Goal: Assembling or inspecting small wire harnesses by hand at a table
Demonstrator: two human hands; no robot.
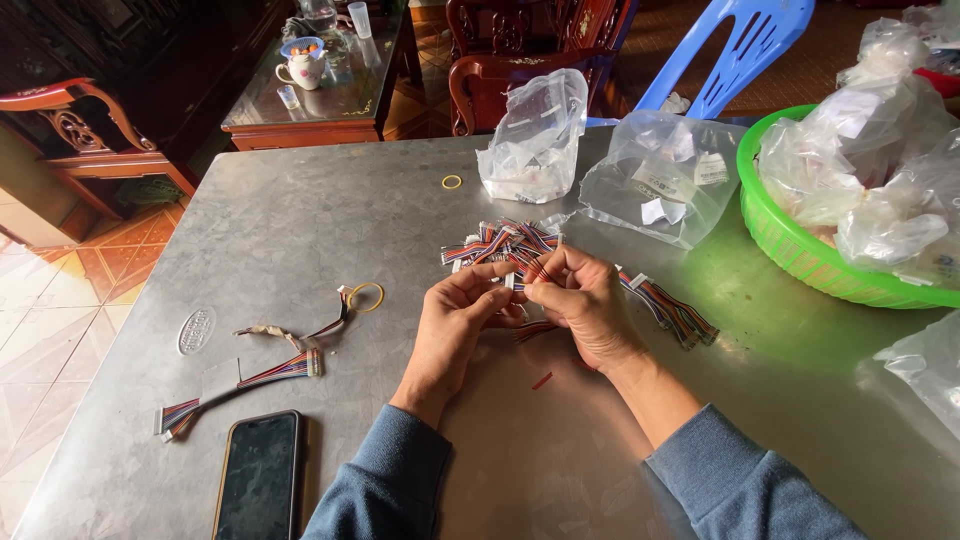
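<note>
Both hands meet at the middle of the frame over a dull, scuffed grey metal tabletop (300, 220). The left hand (458, 322) and the right hand (583, 303) have their fingers (497, 296) pressed together at the tips, pinching a short wire harness (528, 274), a thin bundle of red, orange and other coloured strands with a small white plug at one end. Just behind the hands lies a loose pile of harnesses (500, 242) of the same kind, and a flat striped bundle (672, 310) rests beside the right wrist. A cut red bit of wire (541, 380) lies between the forearms. Toward the lower left sit a longer cable (245, 378), a yellow rubber band (366, 296) and a glossy black phone (260, 476) touching the near edge. Crinkled clear plastic bags (535, 140) stand in the upper middle, and a green plastic basket (800, 250) with a slotted wall, heaped with more bags, reaches the right edge. The left half of the tabletop shows wide bare metal, while the right side is crowded.
</note>
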